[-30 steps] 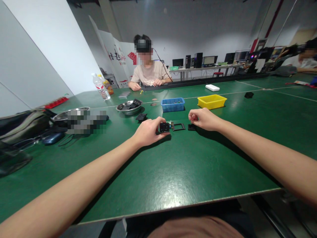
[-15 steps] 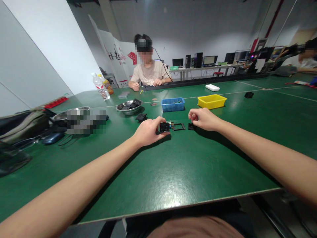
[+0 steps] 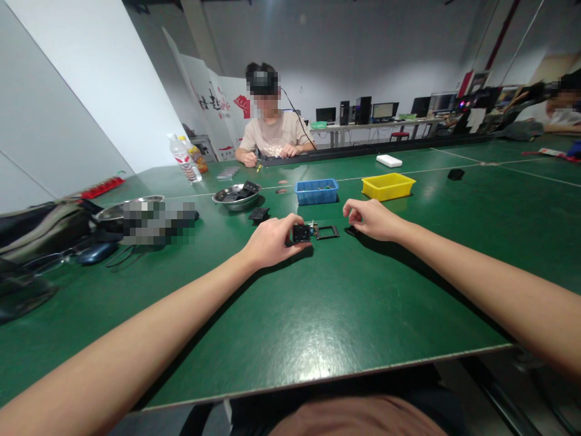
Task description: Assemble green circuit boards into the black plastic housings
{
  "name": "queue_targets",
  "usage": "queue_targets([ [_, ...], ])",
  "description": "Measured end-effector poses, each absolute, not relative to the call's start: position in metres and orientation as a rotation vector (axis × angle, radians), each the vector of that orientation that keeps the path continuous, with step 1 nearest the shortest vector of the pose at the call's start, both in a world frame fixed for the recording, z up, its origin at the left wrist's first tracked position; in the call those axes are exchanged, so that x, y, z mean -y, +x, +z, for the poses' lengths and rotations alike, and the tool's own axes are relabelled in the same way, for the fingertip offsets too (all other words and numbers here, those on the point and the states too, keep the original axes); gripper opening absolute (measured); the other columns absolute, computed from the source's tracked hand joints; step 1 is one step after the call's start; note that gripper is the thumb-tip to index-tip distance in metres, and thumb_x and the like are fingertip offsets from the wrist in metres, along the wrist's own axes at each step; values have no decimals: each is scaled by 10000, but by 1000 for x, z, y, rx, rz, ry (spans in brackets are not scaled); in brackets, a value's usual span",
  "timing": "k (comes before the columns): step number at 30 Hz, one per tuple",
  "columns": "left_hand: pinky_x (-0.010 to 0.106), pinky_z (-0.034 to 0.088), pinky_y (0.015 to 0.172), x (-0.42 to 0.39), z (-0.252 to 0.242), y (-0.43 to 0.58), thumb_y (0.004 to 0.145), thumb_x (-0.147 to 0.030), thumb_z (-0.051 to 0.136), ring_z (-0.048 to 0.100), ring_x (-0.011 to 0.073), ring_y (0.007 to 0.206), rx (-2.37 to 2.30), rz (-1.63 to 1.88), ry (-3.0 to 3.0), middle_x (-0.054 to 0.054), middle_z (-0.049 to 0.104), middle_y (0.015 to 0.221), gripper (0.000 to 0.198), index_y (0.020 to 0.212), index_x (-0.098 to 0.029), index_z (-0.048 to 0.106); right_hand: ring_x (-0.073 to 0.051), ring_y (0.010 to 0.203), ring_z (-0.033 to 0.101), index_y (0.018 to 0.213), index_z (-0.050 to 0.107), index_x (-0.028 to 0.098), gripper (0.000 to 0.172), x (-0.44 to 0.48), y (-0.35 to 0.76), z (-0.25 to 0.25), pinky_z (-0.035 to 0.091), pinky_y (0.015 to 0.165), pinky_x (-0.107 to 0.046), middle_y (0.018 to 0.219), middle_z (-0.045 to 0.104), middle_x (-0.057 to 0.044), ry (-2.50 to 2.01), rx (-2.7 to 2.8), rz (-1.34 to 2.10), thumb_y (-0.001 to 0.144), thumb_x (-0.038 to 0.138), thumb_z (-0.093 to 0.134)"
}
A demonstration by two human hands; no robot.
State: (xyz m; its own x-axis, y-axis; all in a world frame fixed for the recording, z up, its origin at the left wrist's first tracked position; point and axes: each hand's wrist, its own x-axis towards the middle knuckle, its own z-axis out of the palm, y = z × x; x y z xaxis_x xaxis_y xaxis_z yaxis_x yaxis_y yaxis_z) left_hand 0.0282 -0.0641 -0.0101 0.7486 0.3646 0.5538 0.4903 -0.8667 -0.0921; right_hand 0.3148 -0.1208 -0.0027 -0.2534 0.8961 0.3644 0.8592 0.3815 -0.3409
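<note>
My left hand (image 3: 272, 240) rests on the green table (image 3: 318, 315) and pinches a small black square part (image 3: 301, 233) between thumb and fingers. Just right of that part lies a black square frame (image 3: 327, 231), flat on the table. My right hand (image 3: 370, 219) hovers slightly above the table to the right of the frame, its fingers curled in; what they hold, if anything, is hidden. A small black piece (image 3: 350, 231) lies under the right hand's near edge.
A blue bin (image 3: 316, 191) and a yellow bin (image 3: 388, 185) stand behind my hands. A metal bowl (image 3: 236, 196) with black parts and a loose black part (image 3: 259, 214) sit at the left. Bags, bottles (image 3: 186, 159) and another bowl crowd the far left. A person sits across the table.
My right hand has lifted a little and shifted left, off the small black piece. My left hand and its part have stayed put.
</note>
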Motion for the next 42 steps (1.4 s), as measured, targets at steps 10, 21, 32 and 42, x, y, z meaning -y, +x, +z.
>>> queue_targets([
  [10, 268, 461, 596, 64, -10, 28, 854, -515, 674, 662, 188, 655, 691, -776, -2734, 19, 686, 777, 398, 1071, -199, 569, -179, 728, 666, 967, 625, 180, 247, 120, 315, -3, 440, 690, -265, 830, 741, -45, -1519, 2167, 28, 776, 32, 572],
  [21, 274, 468, 596, 66, -10, 28, 856, -516, 668, 656, 190, 643, 711, -755, -2730, 20, 684, 768, 401, 1085, -199, 577, -173, 718, 693, 885, 639, 191, 234, 122, 311, 2, 469, 706, -261, 780, 748, -19, -1551, 2078, 115, 727, 24, 594],
  [32, 273, 471, 599, 65, -9, 28, 857, -518, 666, 662, 190, 648, 705, -755, -2743, 22, 688, 778, 403, 1089, -202, 574, -162, 707, 682, 933, 614, 201, 278, 124, 311, 3, 460, 708, -254, 769, 740, 3, -1570, 2057, 131, 721, 21, 598],
  [42, 275, 468, 600, 66, -9, 28, 861, -499, 671, 671, 193, 663, 681, -769, -2749, 30, 701, 803, 385, 1075, -195, 568, -163, 685, 651, 888, 648, 178, 207, 122, 310, 4, 433, 679, -258, 763, 727, -17, -1674, 2082, 140, 723, 61, 599],
])
